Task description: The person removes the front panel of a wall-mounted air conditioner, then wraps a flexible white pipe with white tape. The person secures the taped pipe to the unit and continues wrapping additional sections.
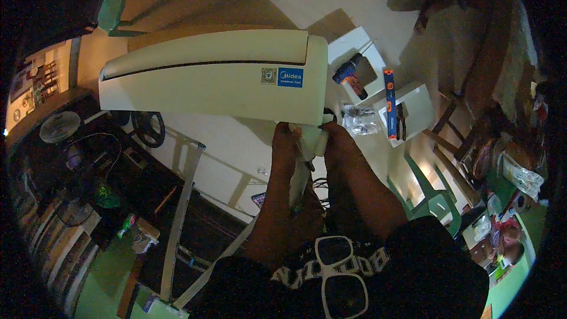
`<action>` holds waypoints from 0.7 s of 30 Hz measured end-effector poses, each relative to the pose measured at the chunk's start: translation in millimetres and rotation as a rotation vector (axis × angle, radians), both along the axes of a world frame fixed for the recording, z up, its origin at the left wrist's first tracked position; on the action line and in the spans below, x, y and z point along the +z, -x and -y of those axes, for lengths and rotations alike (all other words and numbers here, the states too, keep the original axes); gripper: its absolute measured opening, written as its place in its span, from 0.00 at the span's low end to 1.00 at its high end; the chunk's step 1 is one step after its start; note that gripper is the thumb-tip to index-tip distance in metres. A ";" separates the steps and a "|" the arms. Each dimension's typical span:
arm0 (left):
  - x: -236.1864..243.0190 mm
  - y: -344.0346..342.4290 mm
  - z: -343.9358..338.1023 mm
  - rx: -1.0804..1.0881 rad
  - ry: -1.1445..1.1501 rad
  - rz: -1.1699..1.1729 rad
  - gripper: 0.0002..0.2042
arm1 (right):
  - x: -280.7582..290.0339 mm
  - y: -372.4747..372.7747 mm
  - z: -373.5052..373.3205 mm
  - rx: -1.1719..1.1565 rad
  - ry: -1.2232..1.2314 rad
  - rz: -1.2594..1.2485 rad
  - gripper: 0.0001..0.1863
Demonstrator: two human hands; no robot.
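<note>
A cream wall-type air conditioner [207, 91] stretches across the upper middle, with a blue label and a square code at its right. Below its right end, my left hand [285, 136] and my right hand [333, 133] are closed on a pale wrapped piece [308, 142], one from each side. Their fingertips are partly hidden. Dark cables show between my forearms, below the pale piece.
An aluminium ladder [183, 212] stands lower left, near a fan [59, 127]. To the right lie a drill [348, 77], a spirit level [390, 103], pliers [401, 121] and a plastic bag [360, 119]. A green chair [437, 212] is lower right; another person [511, 239] shows beyond it.
</note>
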State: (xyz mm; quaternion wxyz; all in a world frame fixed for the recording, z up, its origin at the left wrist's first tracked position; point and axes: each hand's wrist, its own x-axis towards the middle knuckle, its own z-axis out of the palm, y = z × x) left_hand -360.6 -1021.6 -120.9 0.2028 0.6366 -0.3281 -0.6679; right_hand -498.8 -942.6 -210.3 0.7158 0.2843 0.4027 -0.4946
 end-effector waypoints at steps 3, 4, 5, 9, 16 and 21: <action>12.1 14.6 -1.9 -0.213 0.160 0.270 0.23 | 9.8 8.7 0.5 0.131 -0.049 -0.121 0.24; 13.5 20.3 -4.0 -0.254 0.233 0.355 0.24 | 10.3 11.0 -0.4 0.217 -0.157 -0.221 0.24; 13.1 25.9 -5.7 -0.263 0.303 0.426 0.28 | 10.4 14.1 -1.2 0.185 -0.088 -0.159 0.24; 4.8 42.9 -10.4 -0.204 0.283 0.550 0.34 | 26.9 30.7 -2.0 0.222 -0.047 -0.266 0.23; 4.9 42.4 -8.3 -0.307 0.225 0.610 0.35 | 77.8 64.2 29.2 0.352 0.035 -0.488 0.25; -2.4 44.9 -6.7 -0.295 0.276 0.581 0.34 | 106.3 70.3 36.9 0.402 0.096 -0.638 0.26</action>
